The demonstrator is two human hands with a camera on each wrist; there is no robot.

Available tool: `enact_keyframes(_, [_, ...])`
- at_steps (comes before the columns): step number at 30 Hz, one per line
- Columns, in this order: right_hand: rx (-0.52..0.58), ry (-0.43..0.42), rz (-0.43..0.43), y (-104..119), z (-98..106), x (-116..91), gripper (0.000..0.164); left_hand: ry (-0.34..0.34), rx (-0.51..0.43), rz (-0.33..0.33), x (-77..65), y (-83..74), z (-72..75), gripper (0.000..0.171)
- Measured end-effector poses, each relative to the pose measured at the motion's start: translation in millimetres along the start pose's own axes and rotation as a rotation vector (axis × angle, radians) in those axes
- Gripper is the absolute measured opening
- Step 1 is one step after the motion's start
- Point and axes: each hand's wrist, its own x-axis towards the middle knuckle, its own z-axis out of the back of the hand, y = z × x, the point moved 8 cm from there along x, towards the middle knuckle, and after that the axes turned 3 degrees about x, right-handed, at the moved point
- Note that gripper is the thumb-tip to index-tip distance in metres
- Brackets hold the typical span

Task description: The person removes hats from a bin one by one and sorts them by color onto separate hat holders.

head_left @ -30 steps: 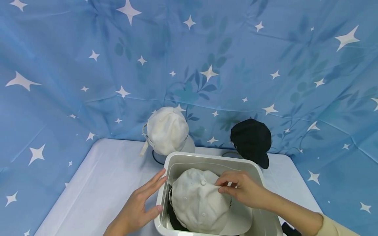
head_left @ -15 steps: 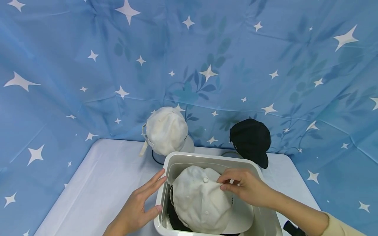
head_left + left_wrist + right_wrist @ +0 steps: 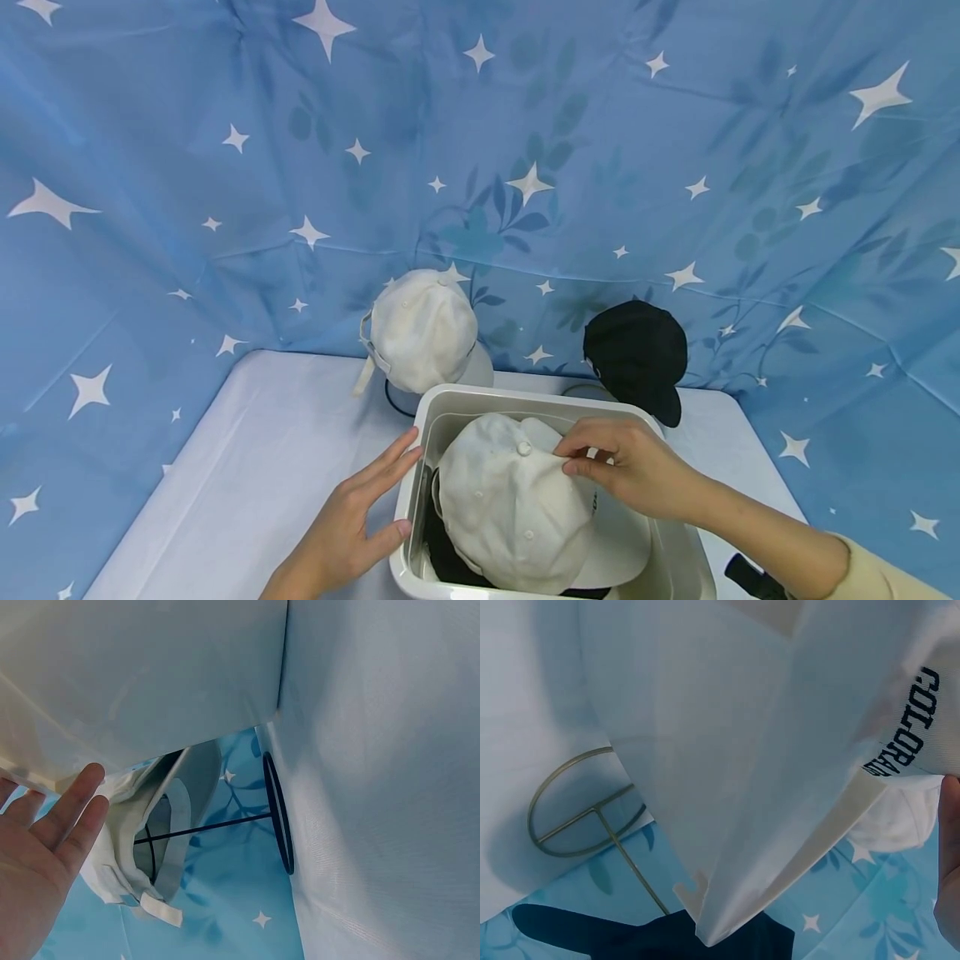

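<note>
A cream baseball cap point(image 3: 510, 508) sits in the light grey plastic bin point(image 3: 525, 398), its brim toward the lower right. My right hand point(image 3: 637, 467) pinches the fabric of its crown between thumb and fingers. Dark lettering point(image 3: 906, 727) shows on the cap's front in the right wrist view. Something black point(image 3: 448, 546) lies under the cap, mostly hidden. My left hand point(image 3: 348, 512) rests against the bin's left rim with its fingers spread and straight. In the left wrist view the left hand point(image 3: 45, 855) touches the bin's outer wall point(image 3: 150, 675).
Behind the bin, a second cream cap point(image 3: 423, 333) hangs on a black wire stand point(image 3: 277, 814). A black cap point(image 3: 637, 358) sits on a brass-coloured wire stand point(image 3: 592, 808) at the back right. A dark object point(image 3: 750, 575) lies right of the bin. A starry blue curtain surrounds the white table point(image 3: 285, 442).
The right hand has drawn the pinched cap slightly up and to the right; more of its lettering shows. The left hand stays at the rim.
</note>
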Motion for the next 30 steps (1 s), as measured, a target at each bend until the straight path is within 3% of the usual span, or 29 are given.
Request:
enact_keyframes(13, [-0.004,0.002,-0.023,7.4,7.4,3.2,0.026,0.007,-0.013,0.009,-0.1,0.5,-0.2,0.073])
enact_keyframes(30, [-0.039,-0.079,0.077,36.2,35.3,18.4,0.036,0.023,-0.008,0.046,-0.8,3.8,-0.8,0.07])
